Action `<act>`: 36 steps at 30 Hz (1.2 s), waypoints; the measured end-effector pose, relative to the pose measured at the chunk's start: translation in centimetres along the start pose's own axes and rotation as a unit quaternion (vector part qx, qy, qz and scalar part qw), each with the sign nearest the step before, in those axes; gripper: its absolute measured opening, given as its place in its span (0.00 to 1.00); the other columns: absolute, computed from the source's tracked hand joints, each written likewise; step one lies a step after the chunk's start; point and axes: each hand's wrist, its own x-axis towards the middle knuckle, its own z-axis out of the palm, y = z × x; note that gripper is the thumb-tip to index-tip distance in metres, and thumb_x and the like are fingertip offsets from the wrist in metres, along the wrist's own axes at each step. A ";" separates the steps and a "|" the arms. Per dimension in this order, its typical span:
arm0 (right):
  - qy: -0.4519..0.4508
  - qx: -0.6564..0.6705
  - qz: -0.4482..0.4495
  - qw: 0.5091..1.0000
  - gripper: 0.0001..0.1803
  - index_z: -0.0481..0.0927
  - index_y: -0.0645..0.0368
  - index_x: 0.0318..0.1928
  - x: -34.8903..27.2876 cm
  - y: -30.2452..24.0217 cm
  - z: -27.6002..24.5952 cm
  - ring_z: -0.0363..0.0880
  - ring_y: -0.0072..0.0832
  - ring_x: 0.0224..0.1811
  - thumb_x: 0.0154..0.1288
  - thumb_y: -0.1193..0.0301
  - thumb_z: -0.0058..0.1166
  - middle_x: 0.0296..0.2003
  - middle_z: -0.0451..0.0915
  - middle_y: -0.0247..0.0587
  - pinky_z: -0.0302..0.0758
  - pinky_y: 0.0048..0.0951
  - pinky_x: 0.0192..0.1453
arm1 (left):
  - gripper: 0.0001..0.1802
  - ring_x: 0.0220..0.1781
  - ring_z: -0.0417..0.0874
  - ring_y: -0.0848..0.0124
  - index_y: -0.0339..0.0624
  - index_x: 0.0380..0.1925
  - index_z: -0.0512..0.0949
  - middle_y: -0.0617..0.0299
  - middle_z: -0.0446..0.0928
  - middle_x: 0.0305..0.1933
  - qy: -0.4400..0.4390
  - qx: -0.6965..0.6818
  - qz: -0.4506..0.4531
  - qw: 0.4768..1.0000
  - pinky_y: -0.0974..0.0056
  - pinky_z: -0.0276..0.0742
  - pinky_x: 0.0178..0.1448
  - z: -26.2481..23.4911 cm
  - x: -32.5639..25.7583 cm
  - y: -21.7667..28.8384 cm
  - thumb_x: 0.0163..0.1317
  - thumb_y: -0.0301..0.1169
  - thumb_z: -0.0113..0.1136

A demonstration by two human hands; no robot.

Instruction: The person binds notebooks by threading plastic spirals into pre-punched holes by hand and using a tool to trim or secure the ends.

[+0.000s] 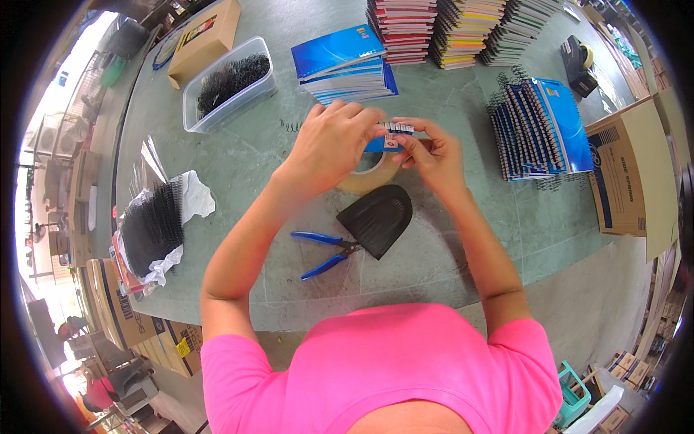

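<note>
Both my hands are together over the middle of the table, at a small blue notebook (374,145) with a white-punched edge. My left hand (329,141) is closed at the notebook's edge around a black spiral coil (290,126), whose loose end sticks out left past the knuckles. The right end of the notebook is pinched between thumb and fingers of my right hand (436,155). Much of the notebook is hidden by the fingers. Just below lies a roll of clear tape (367,181). Nearer me are a black rounded pad (377,220) and blue-handled cutting pliers (322,253).
Beyond my hands lies a stack of blue notebooks (343,61), with red-edged stacks (401,32) behind. Coiled notebooks (531,130) stand right, beside a carton (622,173) and tape dispenser (577,65). On the left are a clear coil bin (231,87) and a black coil bundle (153,217).
</note>
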 end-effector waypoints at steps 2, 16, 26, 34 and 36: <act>-0.001 -0.017 -0.011 1.000 0.10 0.77 0.64 0.45 0.1 0.1 -0.2 0.80 0.17 0.28 0.63 0.77 0.53 0.30 0.81 0.35 0.75 0.17 0.30 | 0.11 0.40 0.74 0.59 0.43 0.36 0.77 0.58 0.75 0.34 0.001 0.027 0.006 1.000 0.58 0.66 0.45 0.0 0.3 0.2 0.56 0.35 0.58; 0.013 -0.060 -0.033 0.998 0.08 0.80 0.67 0.39 0.0 0.5 0.2 0.79 0.17 0.29 0.58 0.82 0.50 0.26 0.81 0.36 0.74 0.19 0.32 | 0.09 0.41 0.74 0.55 0.40 0.34 0.77 0.54 0.76 0.36 0.006 -0.074 0.068 0.995 0.58 0.72 0.42 2.4 1.2 1.4 0.51 0.27 0.58; 0.024 -0.373 -0.237 0.897 0.18 0.79 0.59 0.43 -1.3 -0.4 -1.2 0.76 0.41 0.45 0.49 0.71 0.63 0.35 0.81 0.44 0.74 0.38 0.44 | 0.13 0.44 0.74 0.55 0.41 0.35 0.75 0.55 0.75 0.36 -0.092 0.049 -0.048 0.993 0.53 0.68 0.47 -1.4 -0.3 1.5 0.48 0.28 0.62; -0.073 -0.445 -0.196 0.871 0.24 0.73 0.58 0.53 -3.0 -7.2 -2.6 0.79 0.46 0.40 0.51 0.81 0.50 0.39 0.78 0.53 0.75 0.43 0.42 | 0.24 0.50 0.73 0.57 0.44 0.50 0.73 0.54 0.74 0.47 0.068 0.051 0.021 0.996 0.56 0.67 0.55 -2.9 -1.4 3.2 0.50 0.29 0.65; 0.103 -0.566 -0.278 0.769 0.26 0.72 0.57 0.55 -3.8 -11.5 -6.0 0.79 0.46 0.40 0.51 0.83 0.45 0.40 0.79 0.53 0.75 0.43 0.42 | 0.27 0.52 0.72 0.57 0.44 0.53 0.72 0.54 0.72 0.51 0.169 0.029 0.001 0.985 0.57 0.66 0.57 -4.0 -1.5 3.5 0.51 0.30 0.64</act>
